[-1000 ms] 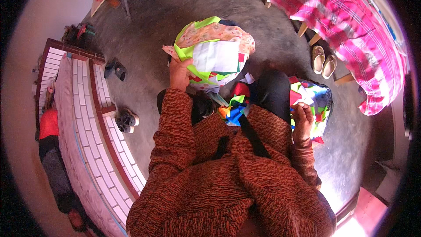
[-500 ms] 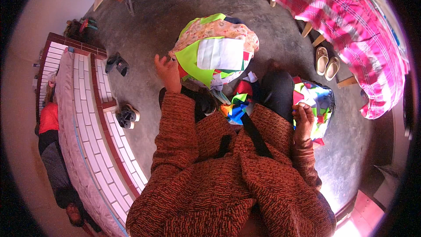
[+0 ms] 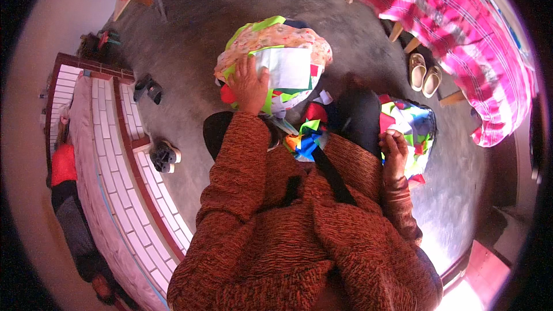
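Note:
In front of me stands a rounded heap of cloth scraps (image 3: 271, 40), floral, lime green and red, with a white cloth piece (image 3: 291, 69) flat on top. My left hand (image 3: 250, 85) lies over the heap's left side, fingers stretched out by the white piece's edge. My right hand (image 3: 395, 152) is beside my right knee with its fingers curled together; what they hold, if anything, is hidden. Next to it is a dark-rimmed container of colourful scraps (image 3: 417, 132). Between my legs lie more scraps (image 3: 308, 138), blue, green, orange and red.
At left is a brick-faced raised bed (image 3: 115, 167) with a person (image 3: 75, 213) lying along its far side. Dark shoes (image 3: 165, 155) and dark slippers (image 3: 148, 89) are on the floor. At right, beige shoes (image 3: 425, 75) stand near furniture under a pink plaid cloth (image 3: 461, 40).
My left hand has moved right, from beside the heap onto its top near the white cloth piece. My right hand stays about where it was. The view has shifted slightly.

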Demonstrator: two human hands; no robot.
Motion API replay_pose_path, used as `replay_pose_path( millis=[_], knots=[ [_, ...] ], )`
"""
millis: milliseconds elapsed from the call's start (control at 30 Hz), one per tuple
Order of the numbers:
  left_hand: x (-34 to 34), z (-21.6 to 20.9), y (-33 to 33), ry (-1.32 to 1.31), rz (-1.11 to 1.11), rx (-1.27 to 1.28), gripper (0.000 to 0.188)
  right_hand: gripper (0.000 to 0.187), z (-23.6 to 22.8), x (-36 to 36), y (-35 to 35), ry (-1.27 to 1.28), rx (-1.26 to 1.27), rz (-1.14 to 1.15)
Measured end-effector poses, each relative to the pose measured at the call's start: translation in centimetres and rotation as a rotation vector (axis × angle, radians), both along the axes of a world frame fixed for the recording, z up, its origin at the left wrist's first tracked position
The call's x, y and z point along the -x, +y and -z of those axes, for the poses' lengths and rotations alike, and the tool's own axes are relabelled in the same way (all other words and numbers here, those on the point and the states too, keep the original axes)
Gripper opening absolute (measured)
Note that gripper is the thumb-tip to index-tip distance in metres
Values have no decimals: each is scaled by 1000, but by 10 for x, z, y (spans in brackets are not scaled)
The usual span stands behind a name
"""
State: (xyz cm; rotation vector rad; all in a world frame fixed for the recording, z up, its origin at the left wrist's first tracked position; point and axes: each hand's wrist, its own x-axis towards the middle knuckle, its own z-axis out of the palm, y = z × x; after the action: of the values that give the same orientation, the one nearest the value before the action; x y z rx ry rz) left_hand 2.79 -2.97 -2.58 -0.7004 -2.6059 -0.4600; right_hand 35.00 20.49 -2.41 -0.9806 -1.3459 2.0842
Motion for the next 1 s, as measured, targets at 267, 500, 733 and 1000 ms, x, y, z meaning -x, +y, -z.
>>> replay_pose_path(
  millis=[267,500,733,1000],
  knots=[
    [7,11,-16,32,18,88,49,14,14,6,5,-32,58,-31],
    [1,2,-3,86,86,42,45,19,64,-20,31,-116,149,-3],
    [-3,-1,1,97,91,36,44,23,183,-91,45,-455,181,9],
    [-3,-2,1,96,76,44,44,28,225,-136,66,-899,-542,385]
  ],
)
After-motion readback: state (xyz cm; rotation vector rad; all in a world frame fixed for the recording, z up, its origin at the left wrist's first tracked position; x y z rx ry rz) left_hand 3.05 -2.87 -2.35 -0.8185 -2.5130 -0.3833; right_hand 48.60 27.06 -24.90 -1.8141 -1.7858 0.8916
